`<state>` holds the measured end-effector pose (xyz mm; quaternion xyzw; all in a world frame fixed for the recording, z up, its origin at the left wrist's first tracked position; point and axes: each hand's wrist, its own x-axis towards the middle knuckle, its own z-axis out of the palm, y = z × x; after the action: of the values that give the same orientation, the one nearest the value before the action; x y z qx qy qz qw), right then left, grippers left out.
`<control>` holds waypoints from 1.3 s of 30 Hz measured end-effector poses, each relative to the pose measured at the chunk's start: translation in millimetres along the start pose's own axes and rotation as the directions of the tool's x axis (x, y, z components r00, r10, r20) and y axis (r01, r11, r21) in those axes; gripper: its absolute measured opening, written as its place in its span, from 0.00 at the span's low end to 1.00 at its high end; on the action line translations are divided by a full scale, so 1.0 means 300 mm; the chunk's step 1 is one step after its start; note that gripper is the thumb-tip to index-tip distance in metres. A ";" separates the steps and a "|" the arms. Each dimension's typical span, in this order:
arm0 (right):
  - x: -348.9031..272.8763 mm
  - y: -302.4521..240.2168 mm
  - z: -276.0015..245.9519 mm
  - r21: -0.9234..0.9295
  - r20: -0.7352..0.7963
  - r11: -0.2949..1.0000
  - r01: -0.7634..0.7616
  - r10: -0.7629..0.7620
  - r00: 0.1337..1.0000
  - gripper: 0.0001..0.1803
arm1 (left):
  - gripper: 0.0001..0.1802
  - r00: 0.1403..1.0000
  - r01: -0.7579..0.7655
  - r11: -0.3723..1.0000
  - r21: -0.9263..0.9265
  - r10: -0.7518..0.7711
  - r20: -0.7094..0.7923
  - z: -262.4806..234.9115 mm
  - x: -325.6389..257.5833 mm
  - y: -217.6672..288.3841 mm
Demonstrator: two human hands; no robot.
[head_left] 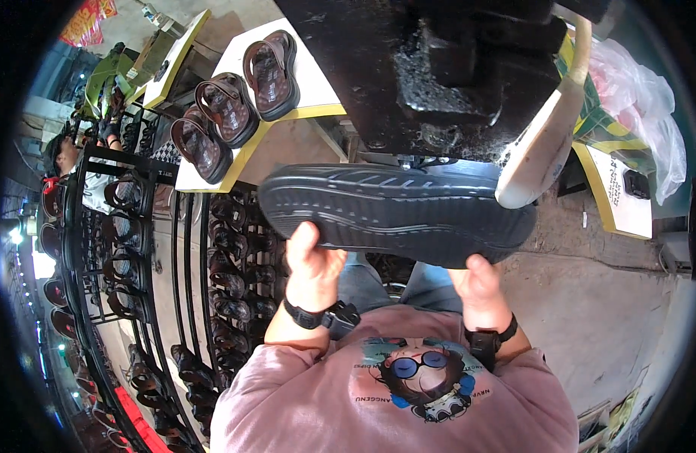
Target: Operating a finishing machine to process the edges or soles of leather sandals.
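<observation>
A black sandal (393,215) is held crosswise in front of me, its grooved sole turned up toward my eyes. My left hand (314,260) grips its near edge toward the left end, with the thumb on the sole. Toward the right end, my right hand (477,285) holds the same edge, thumb up. The other fingers of both hands are hidden beneath it. Right beyond the sandal stands a dark, worn machine (446,75). Its pale, paddle-shaped arm (540,143) reaches down over the sole's right end; whether they touch I cannot tell.
Three brown sandals (238,109) sit on a white, yellow-edged table at the far left. Black racks (155,249) full of sandals stand to my left. A clear plastic bag (634,98) and a white board (623,192) are at the right. Another person (91,177) is at the far left.
</observation>
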<state>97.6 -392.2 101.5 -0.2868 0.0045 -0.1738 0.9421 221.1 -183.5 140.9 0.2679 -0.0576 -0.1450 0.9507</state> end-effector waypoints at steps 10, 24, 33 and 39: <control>0.119 0.010 0.204 -0.327 0.107 0.942 -0.081 0.122 0.987 0.31 | 0.44 0.886 -0.332 0.275 0.902 0.420 0.198 0.146 0.142 0.312; 0.100 -0.031 0.258 -0.467 -0.005 0.884 0.027 -0.034 0.999 0.23 | 0.30 0.994 -0.110 0.712 0.693 0.078 0.078 0.034 -0.089 -0.064; 0.282 -0.242 0.295 -0.802 0.201 0.564 0.193 -0.049 0.978 0.26 | 0.41 0.829 0.409 0.764 0.499 -0.540 0.148 0.157 -0.016 -0.125; 0.279 -0.213 0.329 -0.901 0.388 0.068 0.428 -0.314 0.867 0.31 | 0.33 0.936 0.303 0.952 0.039 -0.305 0.178 0.177 -0.012 -0.222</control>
<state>166.1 -416.2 226.1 -0.8149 -0.0019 -0.3507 0.4615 191.4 -262.7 150.9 0.2645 -0.1028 -0.3137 0.9061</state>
